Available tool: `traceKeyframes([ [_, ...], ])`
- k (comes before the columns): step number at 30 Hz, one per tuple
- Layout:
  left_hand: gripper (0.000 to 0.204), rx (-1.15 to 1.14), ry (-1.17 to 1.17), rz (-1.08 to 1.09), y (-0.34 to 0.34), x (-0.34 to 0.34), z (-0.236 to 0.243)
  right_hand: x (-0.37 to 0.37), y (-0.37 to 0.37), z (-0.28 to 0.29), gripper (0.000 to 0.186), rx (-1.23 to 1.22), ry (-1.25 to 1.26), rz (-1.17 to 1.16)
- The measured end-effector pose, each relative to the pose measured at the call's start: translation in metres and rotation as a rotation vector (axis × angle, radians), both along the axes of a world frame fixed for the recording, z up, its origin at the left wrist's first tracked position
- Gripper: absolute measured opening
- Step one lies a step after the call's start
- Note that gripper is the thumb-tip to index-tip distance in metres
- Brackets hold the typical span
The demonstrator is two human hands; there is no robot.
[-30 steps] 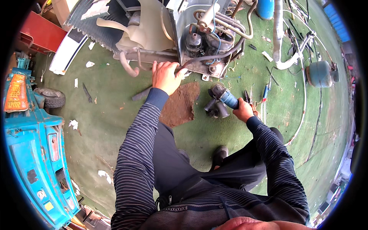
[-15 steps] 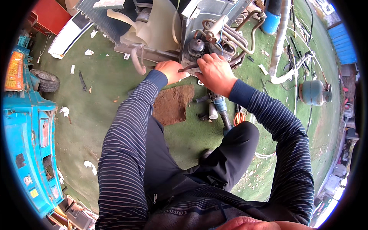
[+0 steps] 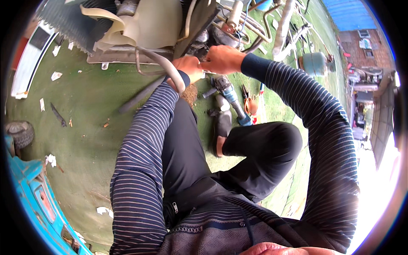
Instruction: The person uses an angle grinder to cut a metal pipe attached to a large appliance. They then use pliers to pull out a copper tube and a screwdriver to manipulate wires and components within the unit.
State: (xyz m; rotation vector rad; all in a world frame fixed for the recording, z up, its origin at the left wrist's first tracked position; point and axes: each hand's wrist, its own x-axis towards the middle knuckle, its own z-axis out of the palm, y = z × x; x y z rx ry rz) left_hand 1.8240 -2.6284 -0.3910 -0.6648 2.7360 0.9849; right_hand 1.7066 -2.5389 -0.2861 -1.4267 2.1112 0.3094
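My left hand and my right hand are closed and nearly touching, at the near edge of an opened outdoor air-conditioner unit. A dark tube slants in from the left behind my left wrist. It seems to run into my grip, though my fingers hide the held part. A thick grey bent pipe loops across my left wrist. Just beyond my hands are the unit's dark upright panel, a rounded black compressor and a cluster of bent copper pipes.
A pale fan sits inside the unit. On the green floor by my foot lie a blue angle grinder and orange-handled pliers. Right stands a gas cylinder; left are a wheel and a blue vehicle.
My hands have drawn together, and the right one has turned over. The grey bent pipe now crosses my left wrist. More of the dark tube shows on the left. The whole view has shifted.
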Motion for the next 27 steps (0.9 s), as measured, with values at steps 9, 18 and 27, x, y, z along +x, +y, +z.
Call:
traceKeyframes([
  [9, 0.042, 0.003, 0.08, 0.0, 0.0, 0.007, 0.002, 0.024, 0.001, -0.011, 0.035, -0.145, 0.092, 0.007],
  [18, 0.025, -0.057, 0.127, -0.005, -0.001, 0.007, 0.002, 0.023, -0.006, -0.006, 0.037, -0.079, 0.097, -0.076],
  [27, 0.019, -0.145, 0.125, -0.011, -0.004, -0.001, -0.019, 0.017, -0.015, -0.007, 0.04, -0.004, 0.057, -0.104],
])
